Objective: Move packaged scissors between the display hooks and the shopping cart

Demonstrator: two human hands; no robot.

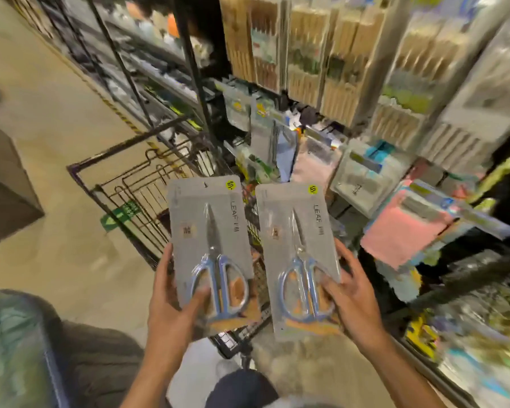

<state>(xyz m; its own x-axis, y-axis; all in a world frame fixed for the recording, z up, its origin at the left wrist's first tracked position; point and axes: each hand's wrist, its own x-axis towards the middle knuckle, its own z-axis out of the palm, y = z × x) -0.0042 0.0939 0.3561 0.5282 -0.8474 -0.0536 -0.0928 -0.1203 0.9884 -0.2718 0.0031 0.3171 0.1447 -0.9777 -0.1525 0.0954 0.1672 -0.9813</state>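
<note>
Left hand [175,293] and right hand [352,290] each pinch a scissors card [206,231] — light, stiff, slick — at its six o'clock edge above the cart [121,187].

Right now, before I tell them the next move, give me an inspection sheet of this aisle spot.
Surface: tan floor, bare where seen.
Job's things: left scissors pack and right scissors pack, both held above the wire shopping cart.
Clutter: pink cloth packs on the display.
Grippers: left hand grips the left pack; right hand grips the right pack.
Cables: nothing seen.
Surroundings: blurred hanging packets on shelving.
</note>
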